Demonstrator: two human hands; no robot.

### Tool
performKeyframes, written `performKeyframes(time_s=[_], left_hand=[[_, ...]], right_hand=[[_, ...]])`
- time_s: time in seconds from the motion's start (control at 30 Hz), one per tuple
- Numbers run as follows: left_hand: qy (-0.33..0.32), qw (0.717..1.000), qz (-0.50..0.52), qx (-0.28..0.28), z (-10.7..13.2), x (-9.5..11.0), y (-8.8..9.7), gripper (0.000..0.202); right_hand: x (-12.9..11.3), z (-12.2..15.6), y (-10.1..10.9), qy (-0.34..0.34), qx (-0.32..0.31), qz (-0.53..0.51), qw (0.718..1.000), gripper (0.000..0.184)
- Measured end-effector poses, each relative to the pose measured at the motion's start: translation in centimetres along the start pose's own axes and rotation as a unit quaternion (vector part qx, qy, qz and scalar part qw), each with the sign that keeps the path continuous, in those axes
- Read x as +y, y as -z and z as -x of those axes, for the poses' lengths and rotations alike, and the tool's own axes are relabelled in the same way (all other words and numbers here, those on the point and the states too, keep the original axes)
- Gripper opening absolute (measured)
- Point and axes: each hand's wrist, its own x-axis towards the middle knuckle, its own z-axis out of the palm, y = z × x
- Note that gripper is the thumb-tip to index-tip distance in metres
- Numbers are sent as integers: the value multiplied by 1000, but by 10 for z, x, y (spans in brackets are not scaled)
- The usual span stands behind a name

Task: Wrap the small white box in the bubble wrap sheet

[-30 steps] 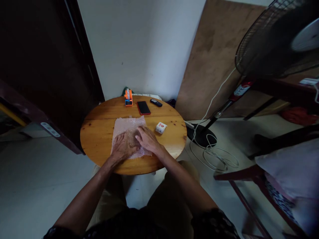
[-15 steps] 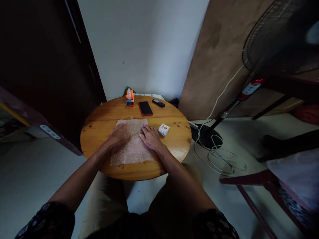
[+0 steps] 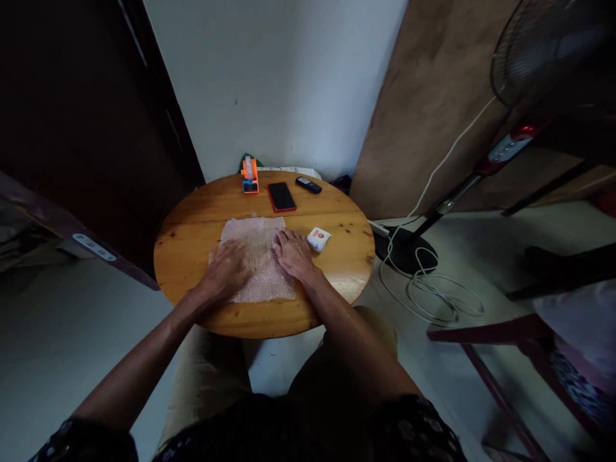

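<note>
A sheet of bubble wrap (image 3: 262, 282) lies flat on the round wooden table (image 3: 187, 250). My left hand (image 3: 227, 266) rests on its left part, palm down with the fingers stretched out and a little blurred. On the sheet's right edge lies my right hand (image 3: 293, 251), also palm down, its fingers spread. Just right of that hand is a small white box (image 3: 318, 239) with red print. Neither hand is gripping anything.
Toward the table's back stand an orange tape dispenser (image 3: 249, 176), a dark phone with a red edge (image 3: 282, 197) and a small black keypad phone (image 3: 308, 185). A standing fan (image 3: 447, 205) and a coiled white cable (image 3: 428, 289) are at the right, near a dark red chair (image 3: 486, 333).
My left hand has slid down the bubble wrap toward me. My right hand stays at the right edge. The camera view has shifted slightly.
</note>
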Motion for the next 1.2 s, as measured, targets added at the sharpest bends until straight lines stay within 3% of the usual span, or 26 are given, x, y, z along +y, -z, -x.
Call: performKeyframes(time_s=[0.17, 0.3, 0.4, 0.47, 0.53, 0.6, 0.7, 0.8, 0.9, 1.0, 1.1, 1.2], left_hand=[[-110, 993, 33, -21, 46, 28, -10, 49], [-108, 994, 31, 3, 50, 34, -17, 51], [-114, 993, 24, 7, 48, 34, -18, 52], [-121, 992, 19, 12, 48, 35, -17, 53], [-124, 992, 17, 22, 49, 35, -16, 55], [-124, 991, 21, 35, 50, 34, -18, 57], [-125, 988, 49, 80, 51, 31, -21, 50], [-109, 976, 92, 166, 51, 28, -24, 32], [-77, 968, 115, 209, 52, 27, -25, 19], [-49, 971, 109, 208, 52, 29, -24, 17], [-39, 975, 103, 193, 50, 32, -23, 16], [-31, 974, 111, 195, 49, 32, -23, 14]], right_hand=[[-1, 2, -1, -4, 13, -3, 1000, 44], [-2, 4, 2, 44, 49, -27, 997, 41], [1, 7, 16, 87, 77, -38, 992, 37], [9, 11, 31, 51, 102, -30, 993, 38], [22, 18, 44, -26, 127, -19, 991, 47], [41, 26, 52, -89, 120, -8, 989, 58], [69, 38, 50, -154, 77, -36, 984, 59], [82, 44, 41, -159, 81, -119, 977, 49], [71, 41, 38, -135, 122, -197, 963, 44], [41, 30, 43, -47, 134, -275, 951, 48], [10, 18, 40, 65, 74, -324, 941, 52], [-7, 9, 25, 117, -6, -316, 942, 55]])
